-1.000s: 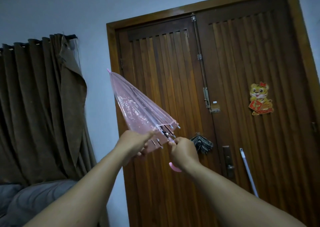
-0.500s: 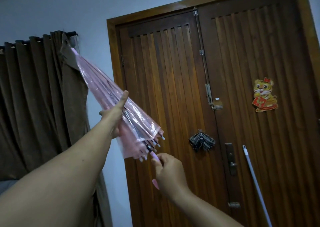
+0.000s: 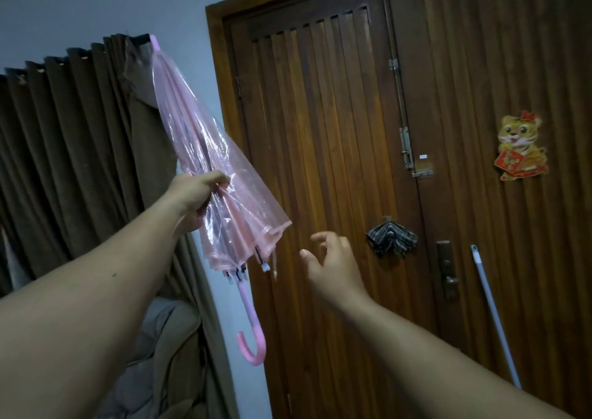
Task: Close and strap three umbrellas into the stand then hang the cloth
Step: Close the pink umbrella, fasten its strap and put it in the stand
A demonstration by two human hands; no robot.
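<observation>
The folded see-through pink plastic umbrella (image 3: 205,169) with a curved pink handle was up in the air, tip up, in front of the brown curtain (image 3: 64,162). The left hand (image 3: 195,197) gripped its middle. The right hand (image 3: 330,258) was just beside it, fingers loosely curled, holding nothing. The brown wooden door (image 3: 336,130) stood behind.

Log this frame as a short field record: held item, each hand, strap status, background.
held item: translucent pink plastic umbrella, folded, tip up, hooked handle hanging down
left hand: grips the umbrella canopy around its middle
right hand: holds nothing, fingers loosely curled, beside the canopy's lower edge
strap: thin white strap dangling loose, not wrapped
background: brown slatted wooden door, dark brown curtain, striped cloth hanging on the door
</observation>
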